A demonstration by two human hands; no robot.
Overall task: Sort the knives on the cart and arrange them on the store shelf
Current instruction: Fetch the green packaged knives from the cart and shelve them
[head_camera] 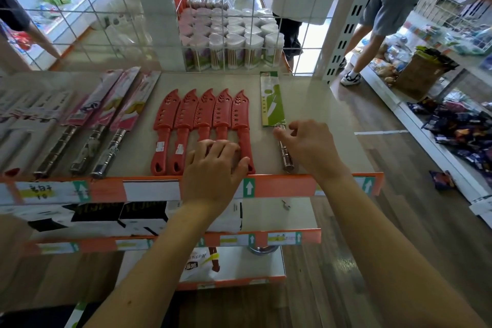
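5 red sheathed knives point(202, 117) lie side by side on the top shelf point(319, 104), handles toward its orange edge. The left hand point(213, 165) rests flat, fingers straight, on the right-hand handles of the row. Just beside them lies a green-sleeved knife point(272, 104). The right hand point(311, 146) is at its steel handle, and I cannot tell whether it pinches. The step looks like squaring the rows. Next, the green knife probably needs nudging parallel.

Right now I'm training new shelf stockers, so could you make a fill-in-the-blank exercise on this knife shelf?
1. The left hand rests on the sheathed knives, whose colour is ___.
2. That row holds ___ knives.
3. The right hand touches the steel handle of the packaged knife, whose sleeve is ___.
4. The three steel-handled knives further left wear ___ sleeves.
Missing words: red; five; green; pink.
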